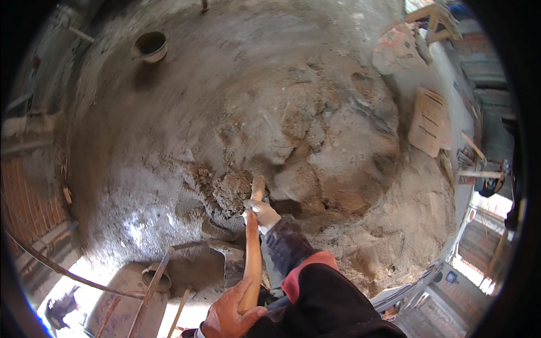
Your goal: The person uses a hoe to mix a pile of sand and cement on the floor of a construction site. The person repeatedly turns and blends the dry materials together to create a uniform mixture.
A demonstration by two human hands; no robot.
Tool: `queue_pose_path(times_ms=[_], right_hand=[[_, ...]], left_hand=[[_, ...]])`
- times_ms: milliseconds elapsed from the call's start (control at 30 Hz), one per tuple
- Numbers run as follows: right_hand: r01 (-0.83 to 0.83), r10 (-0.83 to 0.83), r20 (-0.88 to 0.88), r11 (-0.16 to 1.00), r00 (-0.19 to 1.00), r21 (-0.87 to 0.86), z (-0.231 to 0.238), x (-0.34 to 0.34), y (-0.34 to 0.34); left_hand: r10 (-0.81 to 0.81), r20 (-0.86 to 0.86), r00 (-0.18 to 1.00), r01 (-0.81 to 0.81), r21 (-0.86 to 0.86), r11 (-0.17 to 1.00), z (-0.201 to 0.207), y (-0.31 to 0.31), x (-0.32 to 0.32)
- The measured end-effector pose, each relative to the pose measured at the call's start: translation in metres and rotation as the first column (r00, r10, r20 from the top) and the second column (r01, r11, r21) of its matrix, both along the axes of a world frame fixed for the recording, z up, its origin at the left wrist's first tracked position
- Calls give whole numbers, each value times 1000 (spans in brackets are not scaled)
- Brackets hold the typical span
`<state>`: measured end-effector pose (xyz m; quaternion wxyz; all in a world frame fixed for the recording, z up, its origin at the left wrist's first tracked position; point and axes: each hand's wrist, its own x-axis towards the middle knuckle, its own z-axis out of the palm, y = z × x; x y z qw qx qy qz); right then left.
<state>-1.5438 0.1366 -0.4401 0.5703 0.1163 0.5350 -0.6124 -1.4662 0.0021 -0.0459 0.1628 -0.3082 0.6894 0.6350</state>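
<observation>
Here the wooden shovel handle runs up the lower middle of the frame, its blade end buried in a clump of grey mortar at the edge of the big mixed heap; the left hand is wrapped tight round the butt of the handle at the bottom edge; the right hand, gloved, is clenched round it near the blade. To turn the clump well, I judge the lower grip should act as pivot while the forward hand lifts, keeping the blade flat under the wet mass; a bucket stands upper left, paper sacks lie right.
</observation>
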Motion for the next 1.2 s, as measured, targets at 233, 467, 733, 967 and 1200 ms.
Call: queue_pose_path(times_ms=[233, 467, 733, 967, 1200], right_hand=[[390, -372, 214, 919, 903, -47, 24, -118, 82], [821, -819, 78, 571, 568, 6, 86, -163, 69], [857, -741, -430, 445, 516, 262, 9, -226, 66], [887, -716, -530, 421, 454, 190, 2, -258, 99], [800, -720, -402, 598, 565, 52, 76, -195, 86]], left_hand=[[-383, -147, 912, 395, 67, 916, 66, -4, -85], [-507, 24, 862, 502, -176, 846, -22, -23, -17], [-336, 50, 940, 338, -256, 906, -315, 35, 20], [-310, 150, 939, 344, -440, 830, -395, 68, -9], [-281, 269, 921, 352, -271, 896, -310, 83, 44]])
